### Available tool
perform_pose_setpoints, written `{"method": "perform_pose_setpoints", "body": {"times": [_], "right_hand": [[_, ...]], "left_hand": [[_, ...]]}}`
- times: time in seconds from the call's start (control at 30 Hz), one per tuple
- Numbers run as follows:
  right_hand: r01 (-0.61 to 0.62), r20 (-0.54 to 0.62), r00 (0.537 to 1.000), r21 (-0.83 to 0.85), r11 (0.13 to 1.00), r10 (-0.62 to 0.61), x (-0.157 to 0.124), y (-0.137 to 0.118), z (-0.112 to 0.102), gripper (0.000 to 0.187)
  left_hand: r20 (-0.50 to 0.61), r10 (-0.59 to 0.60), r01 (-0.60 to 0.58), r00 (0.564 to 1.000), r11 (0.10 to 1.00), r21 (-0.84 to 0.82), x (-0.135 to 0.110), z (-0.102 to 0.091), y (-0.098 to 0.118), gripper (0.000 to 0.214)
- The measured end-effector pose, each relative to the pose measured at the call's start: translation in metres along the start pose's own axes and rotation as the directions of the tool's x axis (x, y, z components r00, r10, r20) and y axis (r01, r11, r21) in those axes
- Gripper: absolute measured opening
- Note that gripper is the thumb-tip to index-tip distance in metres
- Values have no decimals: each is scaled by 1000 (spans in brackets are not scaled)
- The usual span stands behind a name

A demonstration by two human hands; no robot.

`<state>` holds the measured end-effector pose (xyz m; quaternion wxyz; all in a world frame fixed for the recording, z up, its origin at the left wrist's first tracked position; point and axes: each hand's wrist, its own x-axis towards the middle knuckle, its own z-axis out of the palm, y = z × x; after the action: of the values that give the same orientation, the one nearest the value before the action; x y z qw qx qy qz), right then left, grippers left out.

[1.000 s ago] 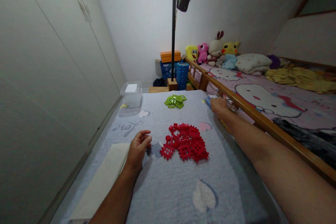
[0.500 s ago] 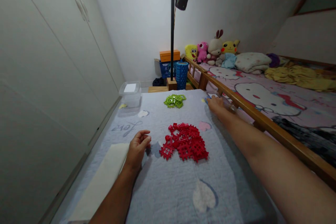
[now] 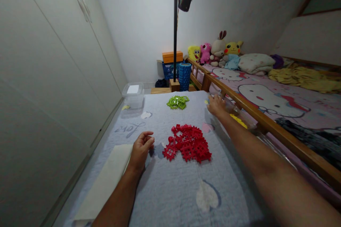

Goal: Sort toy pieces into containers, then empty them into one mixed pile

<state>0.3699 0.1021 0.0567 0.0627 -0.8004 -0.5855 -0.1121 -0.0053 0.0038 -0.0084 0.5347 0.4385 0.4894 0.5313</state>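
My left hand (image 3: 142, 150) rests on the cloth-covered table with its fingers loosely curved and apart, holding nothing. To its right lies a pile of red plastic interlocking pieces (image 3: 188, 143), flat lattice shapes with toothed edges. Farther back sits a smaller heap of lime-green interlocking pieces (image 3: 177, 102). My right hand (image 3: 217, 105) reaches to the table's far right edge, fingers bent over the end of a clear plastic bag (image 3: 252, 123). Yellow pieces (image 3: 238, 120) show in the bag beside my forearm. The fingertips are partly hidden.
A clear lidded box (image 3: 133, 97) stands at the back left. A folded white sheet (image 3: 106, 184) lies beneath my left forearm. The wooden bed rail (image 3: 253, 117) runs along the right side. A black pole (image 3: 175, 28) rises behind the table.
My right hand has shifted slightly left and down, its forearm moving lower. The yellow pieces in the clear bag have come into view beside it. My left hand stays nearly still.
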Motion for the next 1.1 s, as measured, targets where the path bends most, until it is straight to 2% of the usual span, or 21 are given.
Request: {"method": "perform_pose_setpoints", "body": {"times": [0.1,0.23,0.33,0.43,0.53,0.6,0.7,0.8,0.93,1.0,1.1], "right_hand": [[11,78,997,165,986,-24,-24,-11,7,51],[91,197,962,420,903,-189,-70,-23,28,49],[142,194,937,545,826,-289,-102,-31,41,51],[164,185,926,587,793,-329,-123,-39,44,54],[183,156,926,613,768,-345,-131,-48,42,49],[215,114,922,646,733,-371,-133,-53,41,45],[246,66,911,707,664,-408,-135,-59,41,45],[250,38,888,797,550,-459,-135,-67,42,45],[248,4,846,882,400,-532,-133,-76,40,46],[260,-11,849,879,400,-529,-132,-75,35,49],[265,8,872,832,487,-490,-135,-61,27,58]], "left_hand": [[5,11,-11,1000,1000,1,0,1,2,38],[40,41,-42,998,998,43,0,2,-2,37],[99,94,-108,991,982,152,-1,3,-8,35],[202,180,-240,963,913,330,-5,6,-12,34],[335,253,-393,908,794,464,-9,10,-13,42],[410,255,-454,876,726,516,-10,11,-15,53],[481,209,-487,851,655,578,-11,11,-19,78],[526,174,-514,832,596,617,-11,11,-23,102],[568,133,-547,812,513,661,-15,14,-25,118],[572,112,-549,813,476,687,-17,16,-23,118],[571,94,-549,816,437,712,-19,16,-20,112]]}}
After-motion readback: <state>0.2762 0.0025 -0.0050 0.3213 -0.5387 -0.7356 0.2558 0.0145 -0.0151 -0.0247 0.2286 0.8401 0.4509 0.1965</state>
